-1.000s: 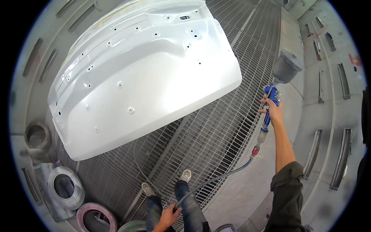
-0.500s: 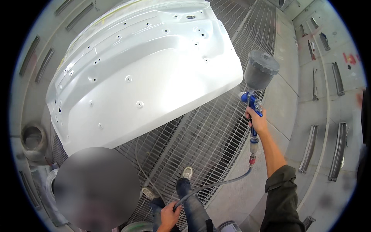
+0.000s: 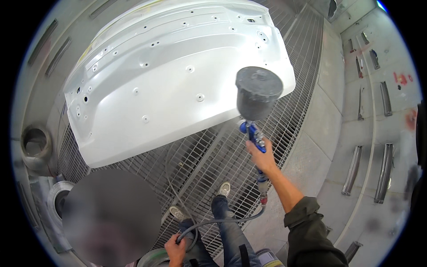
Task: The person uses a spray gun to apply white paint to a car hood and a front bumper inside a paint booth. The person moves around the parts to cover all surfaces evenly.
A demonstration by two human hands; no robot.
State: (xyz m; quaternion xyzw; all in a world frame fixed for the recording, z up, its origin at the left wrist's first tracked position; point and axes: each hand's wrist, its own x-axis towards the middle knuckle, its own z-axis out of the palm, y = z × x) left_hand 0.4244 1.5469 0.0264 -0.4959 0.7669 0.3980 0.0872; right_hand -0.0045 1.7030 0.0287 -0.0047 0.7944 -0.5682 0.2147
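Observation:
My right hand (image 3: 263,155) is closed round the grip of a blue spray gun (image 3: 254,135). A dark grey paint cup (image 3: 259,91) sits on top of the gun. In front of the gun lies a large white car body panel (image 3: 167,100), with small holes and a raised contour; the cup covers part of its right side. From a red coupling under the grip, a grey air hose (image 3: 229,220) curves down to the left. My left hand (image 3: 175,250), low in the view, is wrapped round this hose.
Under the panel and my feet runs a metal floor grating (image 3: 284,120). The grey wall (image 3: 373,129) on the right bears several dark slotted fittings. Round metal openings (image 3: 36,147) stand at the left. A can (image 3: 269,259) is beside my legs. A grey blur hides the lower left.
My right hand and the spray gun have moved left, so the cup now overlaps the panel's edge. My left hand has shifted left and down with the hose. The view has shifted too.

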